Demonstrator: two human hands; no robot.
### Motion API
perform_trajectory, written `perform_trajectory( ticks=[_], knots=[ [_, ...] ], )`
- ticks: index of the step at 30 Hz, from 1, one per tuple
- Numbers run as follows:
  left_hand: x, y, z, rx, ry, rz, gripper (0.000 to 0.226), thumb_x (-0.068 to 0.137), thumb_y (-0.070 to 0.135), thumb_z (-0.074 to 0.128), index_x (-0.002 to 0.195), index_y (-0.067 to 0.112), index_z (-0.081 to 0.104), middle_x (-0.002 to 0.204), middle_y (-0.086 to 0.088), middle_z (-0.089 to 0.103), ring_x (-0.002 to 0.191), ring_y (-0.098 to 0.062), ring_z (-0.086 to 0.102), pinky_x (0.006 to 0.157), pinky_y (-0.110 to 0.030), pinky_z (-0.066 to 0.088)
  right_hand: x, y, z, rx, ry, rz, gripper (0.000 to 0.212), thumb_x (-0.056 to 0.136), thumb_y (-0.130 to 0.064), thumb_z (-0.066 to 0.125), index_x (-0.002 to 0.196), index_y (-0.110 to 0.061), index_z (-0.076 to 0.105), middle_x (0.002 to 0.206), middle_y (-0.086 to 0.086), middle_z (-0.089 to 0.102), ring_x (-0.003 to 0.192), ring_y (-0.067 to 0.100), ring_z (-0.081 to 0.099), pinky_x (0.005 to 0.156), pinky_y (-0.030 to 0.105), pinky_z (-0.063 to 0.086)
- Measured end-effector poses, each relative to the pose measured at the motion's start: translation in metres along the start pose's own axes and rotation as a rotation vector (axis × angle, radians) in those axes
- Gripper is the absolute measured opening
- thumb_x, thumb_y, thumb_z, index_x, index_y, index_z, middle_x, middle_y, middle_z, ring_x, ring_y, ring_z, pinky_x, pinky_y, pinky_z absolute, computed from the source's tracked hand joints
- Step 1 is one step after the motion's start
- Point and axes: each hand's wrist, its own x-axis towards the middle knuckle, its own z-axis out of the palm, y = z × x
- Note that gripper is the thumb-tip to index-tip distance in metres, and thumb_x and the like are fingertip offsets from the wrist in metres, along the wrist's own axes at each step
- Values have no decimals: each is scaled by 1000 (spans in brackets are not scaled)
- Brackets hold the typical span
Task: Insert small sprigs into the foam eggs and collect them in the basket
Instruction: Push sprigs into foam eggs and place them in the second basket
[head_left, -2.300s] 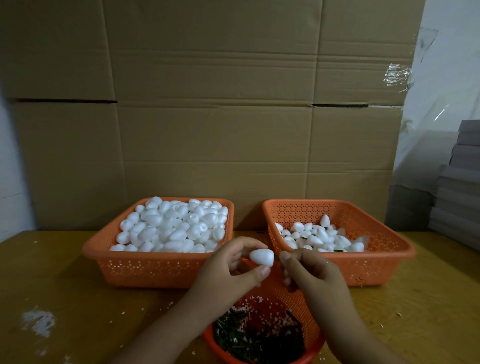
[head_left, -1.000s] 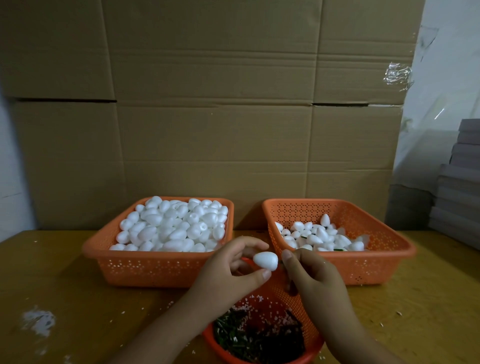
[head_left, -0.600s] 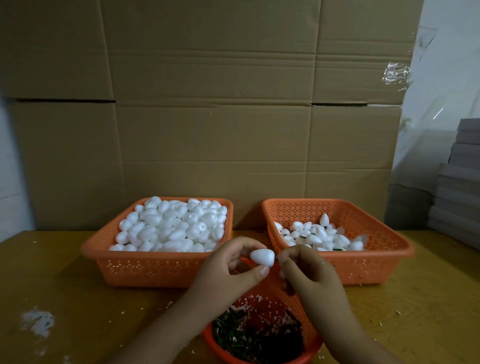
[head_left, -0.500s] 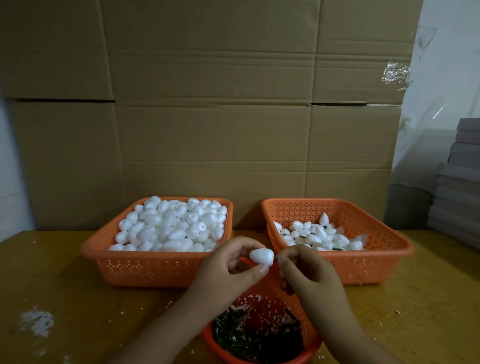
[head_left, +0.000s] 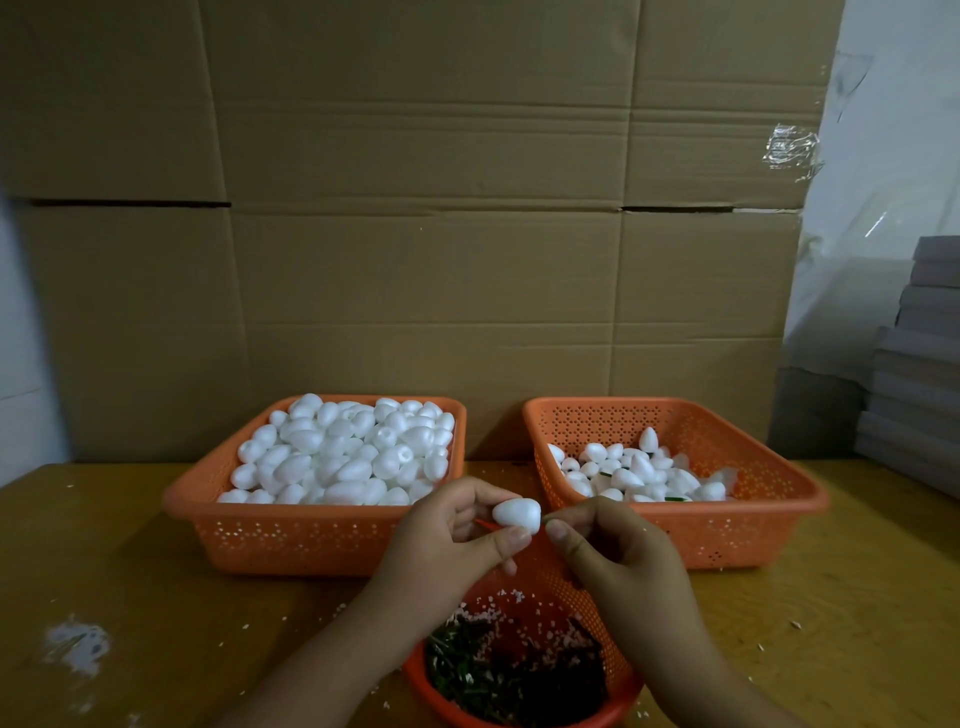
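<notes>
Step in hand: insertion. The left hand (head_left: 441, 540) pinches one foam egg (head_left: 517, 515) between thumb and fingers, above the round basket (head_left: 618, 670) at the table's near edge.
Right hand (head_left: 613, 551): fingertips pinched together right at the egg's end, apparently on a sprig; the sprig itself is too small to make out.
Next move: likely a straight push of the stem into the foam, then a drop into the right basket (head_left: 727, 530) near the table's far edge.
Baskets: three, all orange.
Left basket (head_left: 311, 535): heaped with plain eggs (head_left: 343, 457), too many to count.
Right basket: a thin layer of done eggs (head_left: 639, 470), a few dozen at a guess.
Round basket: dark green sprigs (head_left: 498, 670), uncountable.
Hands: two.
</notes>
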Motion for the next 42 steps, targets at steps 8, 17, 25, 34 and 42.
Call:
perform_trajectory(
  ticks=[8,17,25,34,42],
  knots=[
    [1,0,0,-19,6,-36,22,80,14,77,100,12,70,93,-3,76,68,-16,70,70,-21,54,0,-1,-1,0,-17,-18,16,84,-7,71,74,-20,73,69,-11,71,66,-1,63,60,11,45],
    [0,5,2,-17,-12,-34,34,72,30,77,101,13,68,92,-1,75,69,-16,70,70,-23,55,1,2,0,26,-19,-14,14,86,-13,69,75,-21,72,66,-8,68,61,0,60,59,17,43],
    [-3,6,3,77,-59,10,32,82,15,77,108,28,64,100,6,73,81,-12,71,74,-21,55,3,4,0,93,-23,-9,22,92,-21,60,71,-21,68,58,0,60,55,7,54,57,24,44],
    [-3,4,3,103,-65,51,36,83,15,77,111,34,63,98,4,72,84,-15,70,79,-29,58,4,5,0,117,-23,-5,29,89,-35,56,68,-16,64,60,7,61,56,11,55,56,24,44],
    [-4,7,4,97,-55,84,31,84,15,76,101,40,66,102,7,72,83,-9,69,78,-25,56,3,3,0,123,-32,-25,40,82,-44,53,63,-10,62,55,4,59,52,9,53,53,18,42]
  ],
)
